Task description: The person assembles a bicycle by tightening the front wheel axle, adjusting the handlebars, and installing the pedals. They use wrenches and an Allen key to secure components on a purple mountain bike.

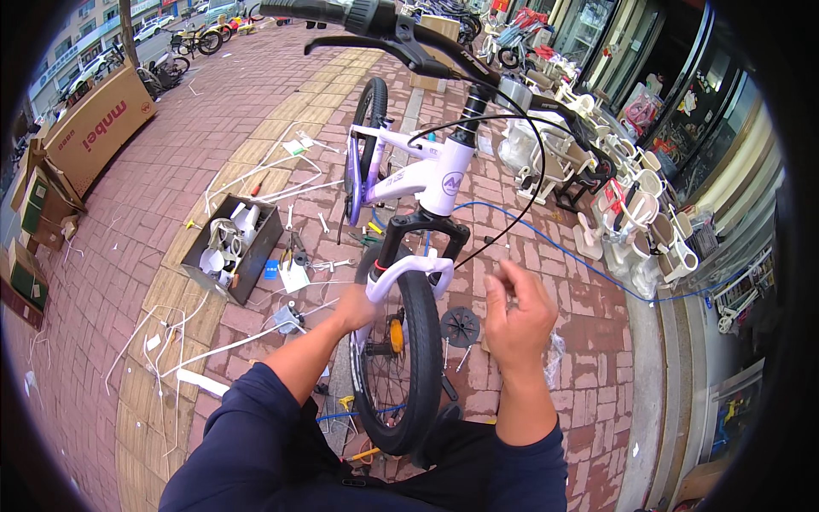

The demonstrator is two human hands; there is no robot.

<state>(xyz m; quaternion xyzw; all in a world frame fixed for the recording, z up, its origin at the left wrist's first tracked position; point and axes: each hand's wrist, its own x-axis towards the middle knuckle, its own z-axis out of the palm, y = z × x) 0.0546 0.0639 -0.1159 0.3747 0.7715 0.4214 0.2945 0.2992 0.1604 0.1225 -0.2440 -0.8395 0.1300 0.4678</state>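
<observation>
A white and purple bicycle [445, 183] stands in front of me, its front wheel [424, 367] between my legs. My left hand [357, 307] is closed around the left leg of the pale purple fork [395, 275], just beside the black tyre; its fingertips are partly hidden. To the right of the fork, my right hand [519, 317] is in the air, apart from the bicycle. Its fingers are loosely curled with the thumb apart, and nothing shows in them. A black brake cable [541, 171] loops down from the handlebar [375, 19]. An orange reflector [396, 335] sits among the spokes.
Left of the wheel stands a dark parts box [260, 256], with wrenches [322, 265] and white plastic strips [183, 365] scattered about. A black disc [461, 326] lies right of the wheel. A blue hose [546, 239] crosses the brick paving toward white child seats [653, 218]. Cardboard boxes [102, 136] stand far left.
</observation>
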